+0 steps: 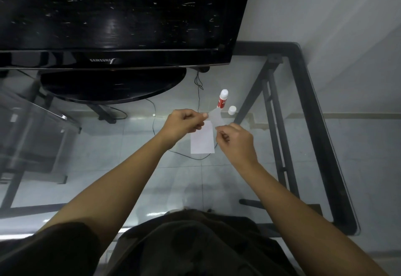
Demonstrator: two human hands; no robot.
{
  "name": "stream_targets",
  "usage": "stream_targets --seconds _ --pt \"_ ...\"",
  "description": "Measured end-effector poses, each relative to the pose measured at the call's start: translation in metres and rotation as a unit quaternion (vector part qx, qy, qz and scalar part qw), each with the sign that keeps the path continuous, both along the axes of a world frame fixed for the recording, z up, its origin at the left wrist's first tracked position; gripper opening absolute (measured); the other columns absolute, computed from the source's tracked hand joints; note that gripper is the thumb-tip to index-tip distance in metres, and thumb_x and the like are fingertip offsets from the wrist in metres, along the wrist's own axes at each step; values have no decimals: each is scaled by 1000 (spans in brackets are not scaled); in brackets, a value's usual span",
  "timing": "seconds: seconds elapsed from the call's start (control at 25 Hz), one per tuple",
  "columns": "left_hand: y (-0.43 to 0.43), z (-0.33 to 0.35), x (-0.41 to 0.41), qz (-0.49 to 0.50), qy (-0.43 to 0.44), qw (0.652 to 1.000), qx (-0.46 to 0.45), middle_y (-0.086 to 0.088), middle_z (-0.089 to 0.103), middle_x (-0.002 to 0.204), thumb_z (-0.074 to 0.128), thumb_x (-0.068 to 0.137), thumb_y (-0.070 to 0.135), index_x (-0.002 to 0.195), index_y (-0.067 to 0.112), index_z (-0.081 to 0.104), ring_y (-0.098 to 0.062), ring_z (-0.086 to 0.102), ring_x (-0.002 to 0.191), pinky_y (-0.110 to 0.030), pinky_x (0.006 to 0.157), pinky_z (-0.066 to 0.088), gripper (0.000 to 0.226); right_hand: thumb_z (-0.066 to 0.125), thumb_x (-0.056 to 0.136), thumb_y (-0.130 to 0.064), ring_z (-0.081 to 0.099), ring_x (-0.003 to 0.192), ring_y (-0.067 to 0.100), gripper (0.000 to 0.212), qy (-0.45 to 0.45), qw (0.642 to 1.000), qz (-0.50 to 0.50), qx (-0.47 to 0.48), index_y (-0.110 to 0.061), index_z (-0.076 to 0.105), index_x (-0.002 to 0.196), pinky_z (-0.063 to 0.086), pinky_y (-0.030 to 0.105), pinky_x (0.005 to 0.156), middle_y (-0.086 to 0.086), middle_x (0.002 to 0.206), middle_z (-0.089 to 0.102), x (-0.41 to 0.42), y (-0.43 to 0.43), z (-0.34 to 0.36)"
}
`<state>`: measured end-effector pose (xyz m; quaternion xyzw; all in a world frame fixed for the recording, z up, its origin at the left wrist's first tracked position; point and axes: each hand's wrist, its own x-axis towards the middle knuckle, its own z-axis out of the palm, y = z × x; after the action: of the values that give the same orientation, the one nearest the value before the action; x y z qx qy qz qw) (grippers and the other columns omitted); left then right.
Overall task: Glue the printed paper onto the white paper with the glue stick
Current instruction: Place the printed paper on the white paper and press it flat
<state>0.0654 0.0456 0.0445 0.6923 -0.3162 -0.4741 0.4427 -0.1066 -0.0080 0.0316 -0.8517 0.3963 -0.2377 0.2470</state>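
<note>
A small piece of paper (214,117), the printed paper with its blank side up, hangs above the glass table. My left hand (184,121) pinches its far left corner and my right hand (235,139) pinches its near right corner. Under it a white paper (202,140) lies flat on the glass, partly hidden by my hands. The red and white glue stick (222,99) stands upright just beyond, uncapped, with its white cap (232,110) beside it on the right.
A large black TV (112,15) on an oval stand (112,85) fills the far left of the glass table (303,102). Thin black cables (198,89) run under the glass. The table's black frame edge lies to the right.
</note>
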Motion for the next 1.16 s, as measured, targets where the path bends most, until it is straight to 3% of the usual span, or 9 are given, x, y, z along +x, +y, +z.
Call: stream_targets --seconds 0.12,0.24,0.36,0.44,0.52,0.64,0.8,0.92,1.16 --pt "-1 -3 -7 26 -24 999 15 -5 71 83 69 82 27 86 11 71 -15 68 77 -20 69 54 17 64 82 -7 62 66 24 18 1 1000 23 -9 -5 70 99 56 35 66 13 81 66 9 5 -1" --pt "-2 -8 -7 69 -30 997 29 -8 68 78 66 85 15 86 5 69 -18 66 75 -23 71 53 10 65 84 -19 63 71 16 23 -21 998 50 38 -8 68 104 55 27 70 9 90 67 9 8 -2" --pt "-2 -13 2 46 -56 996 51 -4 66 72 65 84 13 78 10 67 -13 63 70 -20 68 51 8 57 90 -26 55 78 8 24 -90 990 -73 85 -13 61 109 50 20 70 -2 95 57 10 3 -8" --pt "-1 -19 10 27 -42 996 67 -4 66 72 64 83 13 76 11 67 -12 62 69 -20 69 50 9 56 90 -28 55 84 10 26 -92 967 -154 181 -16 57 113 45 17 71 -6 96 55 12 -7 -13" --pt "1 -26 13 29 -15 996 83 -5 65 73 62 84 12 76 10 67 -14 60 69 -23 70 49 10 58 89 -27 60 84 11 18 -73 949 -160 262 -17 63 103 43 13 70 -9 89 59 15 -14 -21" --pt "6 -39 11 67 11 992 103 -5 62 71 60 85 9 72 10 65 -15 57 69 -23 66 47 14 61 86 -23 61 79 8 4 -60 938 -161 303 -21 65 87 49 17 74 -13 81 61 20 -16 -32" --pt "6 -50 9 101 41 987 117 -3 60 69 59 87 9 70 12 63 -12 56 65 -20 64 47 18 61 86 -30 56 80 8 19 -54 918 -213 330 -19 60 102 41 17 72 -10 93 57 31 -19 -42" --pt "1 -53 12 100 47 987 118 -2 58 69 58 87 9 76 5 64 -11 55 64 -21 67 47 13 62 85 -27 60 79 8 11 -48 918 -196 342 -21 62 94 46 15 70 -10 88 60 33 -27 -47" --pt "-8 -55 13 124 39 984 126 -4 61 79 57 89 12 91 8 64 -15 59 71 -24 68 51 8 67 81 -28 65 82 13 9 -43 900 -166 400 -22 64 86 54 33 83 -6 84 67 36 -42 -55"
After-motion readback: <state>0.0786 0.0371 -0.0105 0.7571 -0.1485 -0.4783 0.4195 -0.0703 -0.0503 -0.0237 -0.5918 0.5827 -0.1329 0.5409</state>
